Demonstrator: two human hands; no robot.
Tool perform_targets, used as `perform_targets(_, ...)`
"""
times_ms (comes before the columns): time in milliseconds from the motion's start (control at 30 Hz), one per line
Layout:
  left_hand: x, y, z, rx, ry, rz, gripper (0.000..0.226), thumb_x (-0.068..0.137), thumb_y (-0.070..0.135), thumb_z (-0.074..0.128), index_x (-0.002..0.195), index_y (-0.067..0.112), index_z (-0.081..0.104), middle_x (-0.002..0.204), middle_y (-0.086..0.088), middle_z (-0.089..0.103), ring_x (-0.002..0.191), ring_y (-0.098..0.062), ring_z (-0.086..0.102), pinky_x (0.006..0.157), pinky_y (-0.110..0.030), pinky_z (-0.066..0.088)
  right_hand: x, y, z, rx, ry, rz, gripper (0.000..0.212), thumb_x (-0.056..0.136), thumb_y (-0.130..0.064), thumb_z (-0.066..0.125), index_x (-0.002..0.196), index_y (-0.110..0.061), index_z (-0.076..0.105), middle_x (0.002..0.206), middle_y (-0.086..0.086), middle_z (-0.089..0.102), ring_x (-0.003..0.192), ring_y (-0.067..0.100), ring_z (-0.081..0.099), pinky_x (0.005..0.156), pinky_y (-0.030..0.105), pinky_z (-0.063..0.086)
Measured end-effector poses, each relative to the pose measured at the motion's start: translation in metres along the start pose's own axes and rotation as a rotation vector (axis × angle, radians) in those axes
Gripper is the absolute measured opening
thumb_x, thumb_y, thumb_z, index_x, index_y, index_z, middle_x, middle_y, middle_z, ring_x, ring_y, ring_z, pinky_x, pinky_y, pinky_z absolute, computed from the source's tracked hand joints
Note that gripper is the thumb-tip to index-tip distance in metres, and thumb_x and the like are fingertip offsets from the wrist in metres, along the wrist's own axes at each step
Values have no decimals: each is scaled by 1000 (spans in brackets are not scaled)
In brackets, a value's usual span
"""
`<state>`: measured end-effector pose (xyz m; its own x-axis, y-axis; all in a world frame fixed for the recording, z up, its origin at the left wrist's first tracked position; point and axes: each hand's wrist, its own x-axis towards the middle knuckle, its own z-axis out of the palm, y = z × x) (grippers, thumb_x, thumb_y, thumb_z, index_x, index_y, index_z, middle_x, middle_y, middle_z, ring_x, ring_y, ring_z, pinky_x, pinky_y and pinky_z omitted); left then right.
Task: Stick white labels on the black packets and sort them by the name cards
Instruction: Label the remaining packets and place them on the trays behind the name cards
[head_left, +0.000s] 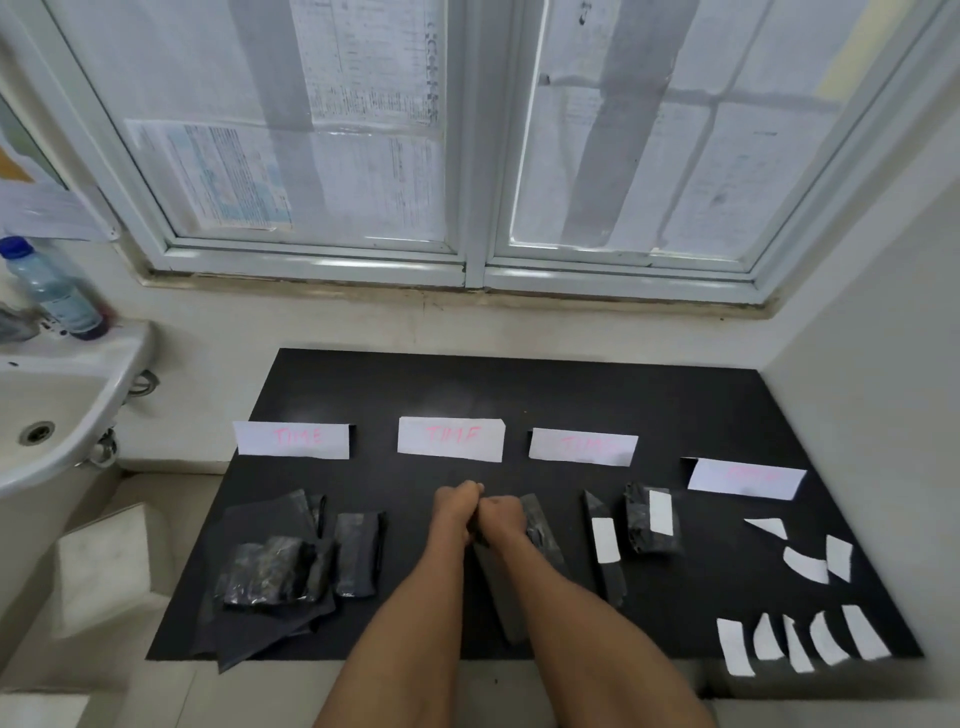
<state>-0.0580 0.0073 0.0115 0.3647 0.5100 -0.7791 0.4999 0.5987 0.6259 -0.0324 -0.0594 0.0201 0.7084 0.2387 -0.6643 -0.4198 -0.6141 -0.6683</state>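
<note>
The left hand (457, 506) and right hand (503, 519) meet knuckle to knuckle, fingers curled around the far end of a long black packet (498, 592) on the black mat (519, 395), below the second name card (451, 439). White labels (735, 647) lie at the right.

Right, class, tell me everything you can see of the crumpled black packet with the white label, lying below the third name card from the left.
The crumpled black packet looks like glossy plastic film, bunched and wrinkled, catching light. A white label, a plain upright strip, is stuck along its right side. It lies on the black mat, just below the third name card and close beside a long flat packet on its left; whether they touch is unclear.
</note>
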Motion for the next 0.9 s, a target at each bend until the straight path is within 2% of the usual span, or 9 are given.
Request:
perform_targets(100, -4, 6, 12, -7, 27, 57, 5, 83, 5, 61, 85, 1, 62, 87, -16, 65, 82, -28, 63, 70, -35, 55, 1, -5, -17, -40, 10, -71, 26, 89, -10, 53, 65, -8, 63, 64, 4, 60, 54, 8, 53, 35, 12, 34)
perform_targets(200, -6, 20, 26, -17, 23, 109, 19, 82, -4, 58, 98, 1, 66, 87, -15, 66, 76, -25, 64, 51, -26, 49, 4, -14, -31, -10, 54, -173, 19, 86, -6, 56, 87, -5, 75, 79, 5, 70, 71, 13, 64, 48, 8, 41)
perform_targets(267, -8, 34, 41, -2, 16, 180, 35, 81, -8, 52, 109, 9, 63, 107, -17, 65, 93, -30, 64, 64, -31, 56, 7, -24, -42, 30, 116, -221, 21, 82, -4, 59, 92, -9, 77, 88, 7, 74, 83, 17, 68, 63, 17, 47)
perform_targets(367, -12, 57, 70, 24, 11, 278, 43, 83, -9, 51, 117, 14, 61, 114, -17, 62, 101, -30, 62, 78, -37, 58, 11, -41, -67, 80, 198, -288, 21, 80, -3, 62, 91, -11, 77, 90, 6, 74, 84, 16, 67, 67, 21, 49)
perform_targets(433, -17, 72, 97, 29, -35, 323, 44, 83, -10, 52, 120, 14, 59, 114, -15, 61, 101, -29, 62, 74, -35, 57, 15, -51, -94, 130, 257, -325, 20, 80, -2, 63, 91, -10, 77, 89, 6, 74, 85, 17, 68, 70, 23, 52)
perform_targets(567, -36, 90, 159, 23, -114, 364, 48, 80, -8, 53, 122, 15, 56, 112, -19, 62, 82, -26, 61, 52, -33, 52, 21, -61, -156, 175, 337, -420, 18, 81, 1, 61, 83, -10, 76, 78, 4, 72, 74, 14, 66, 60, 16, 50)
perform_targets(667, -47, 93, 205, 0, -158, 338, 45, 80, -5, 56, 120, 17, 55, 112, -18, 63, 96, -32, 66, 72, -43, 58, 23, -60, -201, 178, 387, -477, 19, 80, 1, 59, 79, -10, 75, 74, 4, 71, 70, 15, 67, 58, 18, 52)
perform_targets(800, -67, 84, 275, -25, -323, 352, 39, 82, -7, 52, 116, 10, 58, 109, -18, 63, 83, -27, 61, 59, -32, 55, 31, -46, -274, 225, 485, -503, 20, 81, -3, 58, 84, -11, 76, 76, 0, 70, 68, 8, 63, 58, 10, 48)
perform_targets(900, -84, 75, 318, -59, -477, 326, 47, 83, -17, 50, 124, 8, 51, 108, -19, 60, 91, -30, 64, 68, -36, 59, 46, -30, -325, 346, 568, -440, 20, 81, -7, 61, 95, -11, 75, 91, 3, 72, 84, 13, 66, 76, 23, 54)
